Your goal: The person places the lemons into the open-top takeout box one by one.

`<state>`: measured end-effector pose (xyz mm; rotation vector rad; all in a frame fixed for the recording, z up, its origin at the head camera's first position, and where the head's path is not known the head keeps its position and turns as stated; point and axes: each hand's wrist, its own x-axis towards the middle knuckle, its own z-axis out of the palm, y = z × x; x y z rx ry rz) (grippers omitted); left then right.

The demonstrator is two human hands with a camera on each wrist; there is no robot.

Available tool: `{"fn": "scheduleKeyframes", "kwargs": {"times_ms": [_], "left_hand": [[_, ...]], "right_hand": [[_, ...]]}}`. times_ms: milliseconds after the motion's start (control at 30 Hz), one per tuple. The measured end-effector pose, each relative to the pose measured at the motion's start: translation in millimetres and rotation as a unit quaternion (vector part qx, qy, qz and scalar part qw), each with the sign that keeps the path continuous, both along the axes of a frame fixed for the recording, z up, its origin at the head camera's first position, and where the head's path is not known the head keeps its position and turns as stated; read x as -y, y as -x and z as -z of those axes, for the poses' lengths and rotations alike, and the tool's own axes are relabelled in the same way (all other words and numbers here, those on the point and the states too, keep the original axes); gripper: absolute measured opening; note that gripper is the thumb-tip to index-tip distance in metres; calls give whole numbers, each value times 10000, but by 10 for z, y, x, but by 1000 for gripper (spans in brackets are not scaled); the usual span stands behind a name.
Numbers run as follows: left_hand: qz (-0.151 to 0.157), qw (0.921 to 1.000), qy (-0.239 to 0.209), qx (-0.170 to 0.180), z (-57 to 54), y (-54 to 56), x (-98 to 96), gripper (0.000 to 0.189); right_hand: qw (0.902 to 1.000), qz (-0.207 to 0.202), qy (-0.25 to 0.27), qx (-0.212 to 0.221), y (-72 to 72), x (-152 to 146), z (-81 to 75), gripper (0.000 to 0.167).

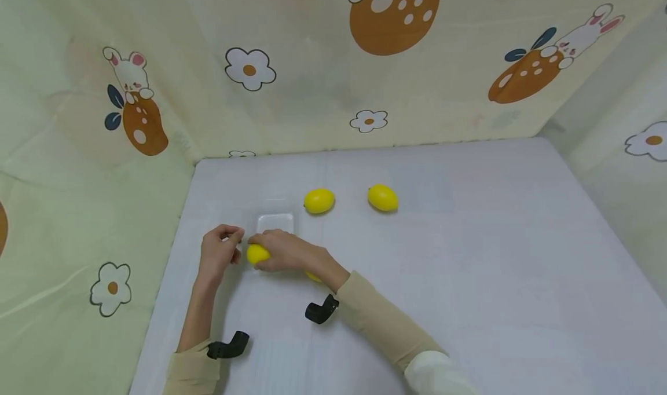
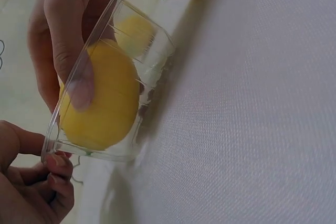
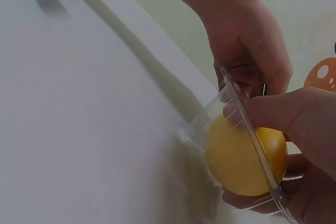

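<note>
In the head view a clear plastic container sits on the left part of the white table. My left hand pinches its rim at the left corner; the left wrist view shows thumb and fingertips on that edge. A yellow lemon is in the grip of my right hand, down inside the near part of the container. Through the clear wall, the right thumb lies along the lemon in the left wrist view. Another lemon shows partly from behind my right wrist.
Two more lemons lie behind the container: one lemon just to its right, another lemon farther right. The white table is bordered at the back and left by a printed curtain. Black wrist mounts jut from both forearms.
</note>
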<state>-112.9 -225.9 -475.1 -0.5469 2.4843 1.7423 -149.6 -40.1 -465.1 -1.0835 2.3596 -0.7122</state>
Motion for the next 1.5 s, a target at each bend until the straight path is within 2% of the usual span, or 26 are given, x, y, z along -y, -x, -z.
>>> {"fn": "scheduleKeyframes", "kwargs": {"times_ms": [467, 833, 967, 1167, 1367, 1500], "left_hand": [[37, 10000, 16, -7, 70, 3, -51, 27], [-61, 9999, 82, 41, 44, 13, -50, 31], [-101, 9997, 169, 109, 35, 8, -38, 32], [-108, 9996, 164, 205, 24, 8, -36, 33], [-108, 9996, 110, 226, 33, 12, -50, 34], [-73, 9995, 133, 295, 29, 3, -56, 37]], "right_hand": [[9981, -258, 286, -478, -32, -101, 52, 47], [9926, -199, 434, -1119, -148, -355, -112, 39], [9858, -190, 772, -1478, -216, -503, -153, 35], [9687, -84, 1518, -1963, -381, -783, -208, 31], [9599, 155, 1557, -2325, -488, -1061, -192, 38], [9621, 311, 1375, -2334, -506, -1173, -119, 48]]}}
